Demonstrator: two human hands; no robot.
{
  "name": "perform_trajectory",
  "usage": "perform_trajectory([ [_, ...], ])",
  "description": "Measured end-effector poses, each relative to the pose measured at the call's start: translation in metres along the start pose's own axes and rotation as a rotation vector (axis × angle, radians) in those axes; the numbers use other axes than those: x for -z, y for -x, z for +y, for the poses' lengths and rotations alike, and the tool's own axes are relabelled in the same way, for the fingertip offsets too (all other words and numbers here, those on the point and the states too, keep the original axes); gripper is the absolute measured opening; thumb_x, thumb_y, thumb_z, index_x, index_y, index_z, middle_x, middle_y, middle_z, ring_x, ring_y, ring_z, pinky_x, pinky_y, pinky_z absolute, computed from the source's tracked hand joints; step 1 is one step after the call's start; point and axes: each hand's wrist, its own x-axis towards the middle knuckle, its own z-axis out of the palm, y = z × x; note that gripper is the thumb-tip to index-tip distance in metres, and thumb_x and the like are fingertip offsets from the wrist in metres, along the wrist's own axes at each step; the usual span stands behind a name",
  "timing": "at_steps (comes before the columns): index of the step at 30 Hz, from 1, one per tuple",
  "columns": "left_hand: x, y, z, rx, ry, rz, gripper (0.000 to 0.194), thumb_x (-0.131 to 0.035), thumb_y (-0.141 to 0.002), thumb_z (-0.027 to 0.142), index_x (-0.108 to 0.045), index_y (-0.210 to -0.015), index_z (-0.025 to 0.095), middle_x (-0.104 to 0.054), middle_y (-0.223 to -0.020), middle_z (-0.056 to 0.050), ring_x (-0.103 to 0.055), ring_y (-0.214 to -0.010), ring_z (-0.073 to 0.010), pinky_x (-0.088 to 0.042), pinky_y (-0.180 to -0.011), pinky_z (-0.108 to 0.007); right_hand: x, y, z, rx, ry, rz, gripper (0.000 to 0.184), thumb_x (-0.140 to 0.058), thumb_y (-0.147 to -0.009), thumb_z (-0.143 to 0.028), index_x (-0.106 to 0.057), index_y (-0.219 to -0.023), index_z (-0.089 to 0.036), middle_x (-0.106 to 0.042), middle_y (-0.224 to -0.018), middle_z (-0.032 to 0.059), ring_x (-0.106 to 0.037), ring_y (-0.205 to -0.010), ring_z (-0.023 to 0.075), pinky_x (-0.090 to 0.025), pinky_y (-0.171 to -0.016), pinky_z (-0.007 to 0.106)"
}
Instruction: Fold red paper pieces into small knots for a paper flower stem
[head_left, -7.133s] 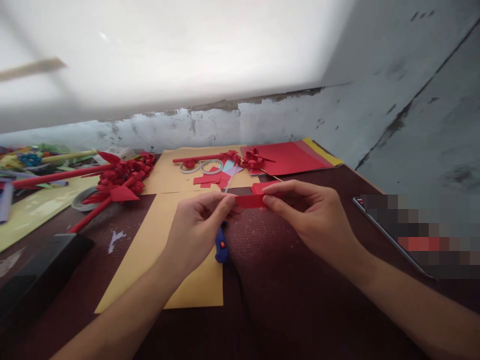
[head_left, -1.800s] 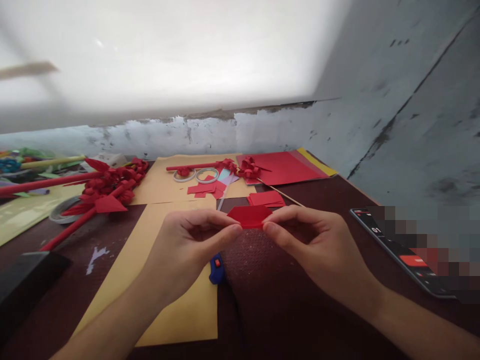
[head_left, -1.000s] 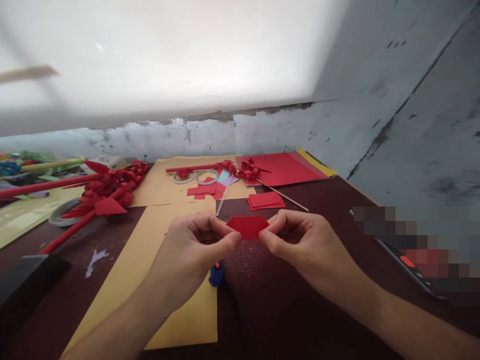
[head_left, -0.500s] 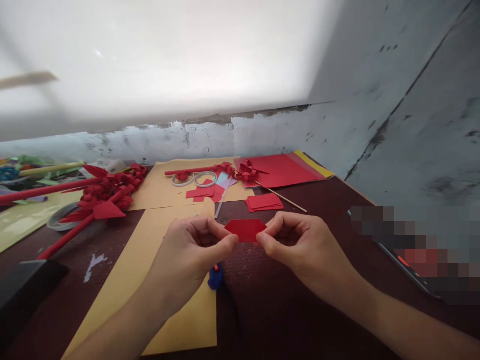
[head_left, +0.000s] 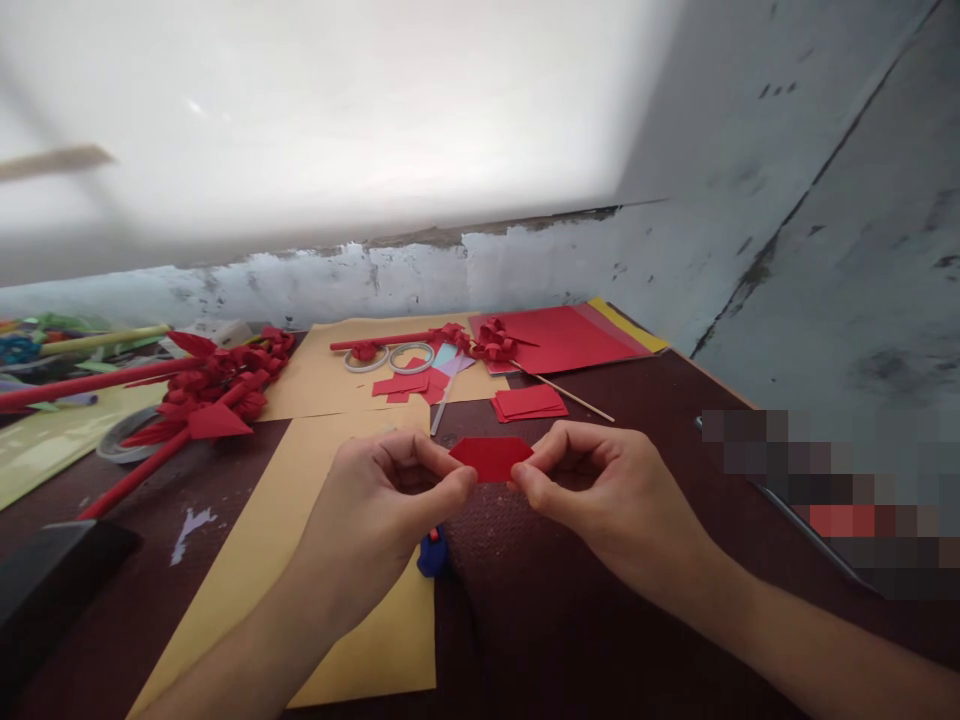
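A small piece of red paper (head_left: pixel 495 459) with slanted upper corners is stretched between my two hands above the table. My left hand (head_left: pixel 390 500) pinches its left end between thumb and forefinger. At its right end, my right hand (head_left: pixel 600 490) holds it in the same kind of pinch. Just beyond the paper lies a stack of red paper rectangles (head_left: pixel 529 404). Below my left hand is a blue-handled tool (head_left: pixel 432 553), partly hidden, so its kind is unclear.
Red paper flowers on stems (head_left: pixel 217 400) lie at the left, by a tape roll (head_left: pixel 124 437) and a black box-like object (head_left: pixel 67 570). Tan paper (head_left: pixel 360 640) covers part of the dark table (head_left: pixel 570 610). Red sheets (head_left: pixel 570 340) and a thin wooden stick (head_left: pixel 566 392) lie farther back.
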Motion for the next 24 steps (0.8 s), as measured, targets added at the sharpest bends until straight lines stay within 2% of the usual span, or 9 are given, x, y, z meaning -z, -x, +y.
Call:
perform_trajectory([
  [5,0.0027,-0.0012,-0.003,0.009,0.006,-0.027,0.027,-0.087,-0.08,0.037,-0.073,-0.072,0.015,-0.071,-0.065,-0.003,-0.061,-0.058,-0.0114,-0.045,-0.054,-0.021,-0.0005,0.001,0.0018,0.056,0.051,0.035,0.016,-0.078,-0.08,-0.025,-0.069,-0.067,-0.02,-0.068,-0.07,-0.0007,-0.055,-0.061,0.0115,-0.045,-0.054,0.022],
  [16,-0.0026,0.0013,0.0004,-0.026,-0.014,0.058,0.02,-0.086,-0.079,0.029,-0.074,-0.069,0.016,-0.071,-0.064,-0.002,-0.059,-0.057,-0.0101,-0.044,-0.052,-0.019,-0.0026,0.0015,0.0009,0.131,0.101,0.073,0.015,-0.076,-0.08,-0.021,-0.07,-0.067,-0.022,-0.07,-0.071,-0.0012,-0.059,-0.062,0.0121,-0.049,-0.054,0.021],
  [24,-0.0021,0.0034,-0.0006,-0.049,0.026,0.077,0.021,-0.09,-0.074,0.031,-0.076,-0.068,0.017,-0.072,-0.066,-0.002,-0.06,-0.056,-0.0105,-0.044,-0.05,-0.019,-0.0037,0.0028,0.0009,0.231,0.142,0.134,0.016,-0.076,-0.079,-0.015,-0.07,-0.066,-0.023,-0.072,-0.071,-0.0026,-0.065,-0.064,0.0123,-0.053,-0.058,0.019],
])
